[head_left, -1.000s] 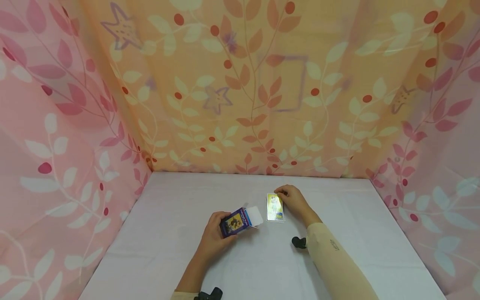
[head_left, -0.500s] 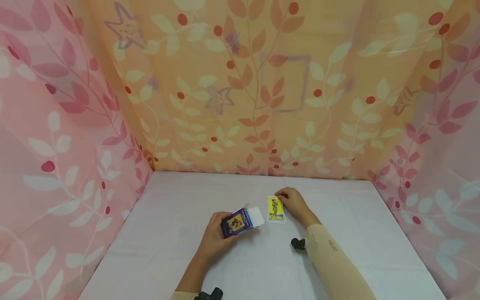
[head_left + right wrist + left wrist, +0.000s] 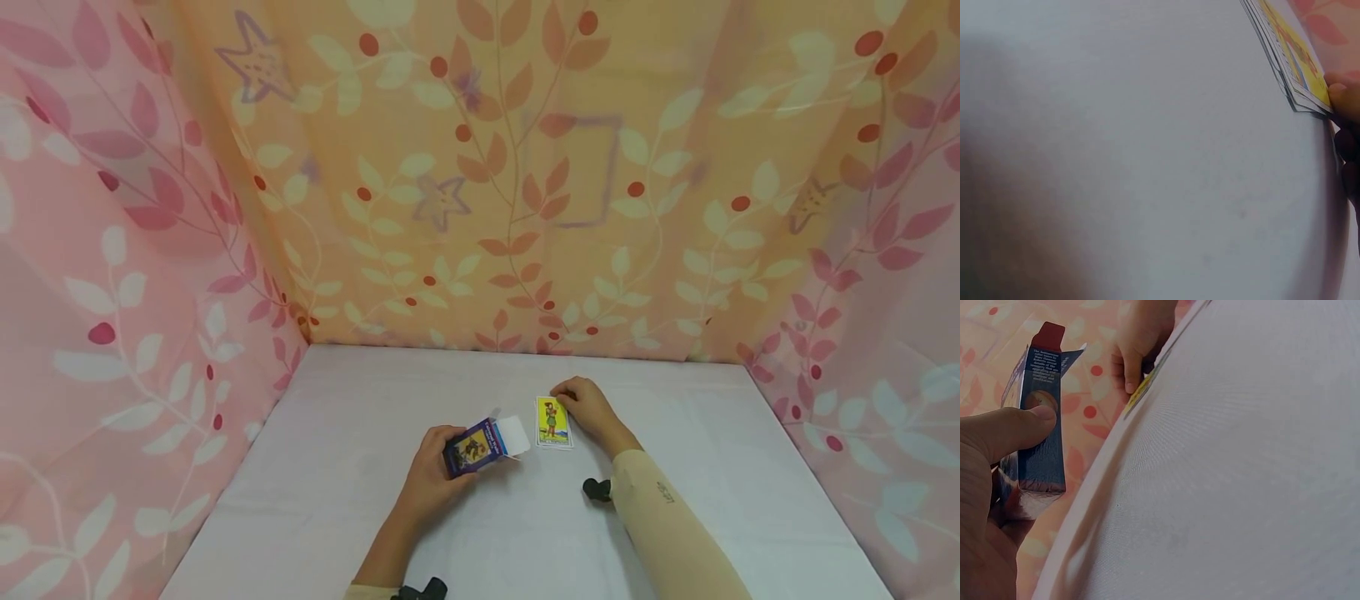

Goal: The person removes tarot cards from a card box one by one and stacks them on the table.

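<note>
In the head view my left hand (image 3: pixel 435 473) grips a dark blue tarot card box (image 3: pixel 474 448), tilted, with its white end flap open toward the right. The left wrist view shows the thumb pressed along the narrow printed side of the box (image 3: pixel 1042 453). Right of the box, a small stack of tarot cards (image 3: pixel 552 425) lies on the table, its top card yellow with a standing figure. My right hand (image 3: pixel 592 410) pinches the stack's far right corner. From the right wrist, the thumb sits over the corner of the slightly fanned cards (image 3: pixel 1297 56); the fingers below are dark.
A white cloth covers the table (image 3: pixel 360 392). Leaf-patterned fabric walls, orange behind (image 3: pixel 420 250) and pink at both sides (image 3: pixel 150 317), enclose it. A black wrist mount (image 3: pixel 597 490) sits beside the right sleeve (image 3: pixel 667 517).
Glare has left the top card, so its figure now shows clearly. The right hand and cards have come very slightly nearer. My left hand holds the box almost still.
</note>
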`<action>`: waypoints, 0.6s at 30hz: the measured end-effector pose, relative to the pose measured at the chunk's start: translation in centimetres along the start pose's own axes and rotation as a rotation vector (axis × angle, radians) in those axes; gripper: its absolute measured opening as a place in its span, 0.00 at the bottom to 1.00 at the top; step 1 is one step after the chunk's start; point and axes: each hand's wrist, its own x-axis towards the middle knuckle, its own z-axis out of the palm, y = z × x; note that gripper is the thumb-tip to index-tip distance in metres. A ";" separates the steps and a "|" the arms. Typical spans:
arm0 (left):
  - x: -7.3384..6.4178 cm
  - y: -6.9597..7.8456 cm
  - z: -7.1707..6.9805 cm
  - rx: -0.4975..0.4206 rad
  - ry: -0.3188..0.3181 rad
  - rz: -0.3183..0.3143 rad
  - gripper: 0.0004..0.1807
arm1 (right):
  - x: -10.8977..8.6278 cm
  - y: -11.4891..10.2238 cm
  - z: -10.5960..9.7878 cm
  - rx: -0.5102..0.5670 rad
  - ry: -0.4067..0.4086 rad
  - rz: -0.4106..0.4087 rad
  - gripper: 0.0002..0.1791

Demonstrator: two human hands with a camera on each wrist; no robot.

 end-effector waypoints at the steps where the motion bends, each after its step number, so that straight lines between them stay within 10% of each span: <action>1: 0.0 0.0 0.0 0.003 0.003 0.004 0.43 | 0.1 0.0 0.0 -0.001 0.000 -0.004 0.08; 18: -0.2 -0.2 0.1 0.026 0.015 0.003 0.42 | -0.5 -0.3 -0.1 0.051 0.023 0.012 0.09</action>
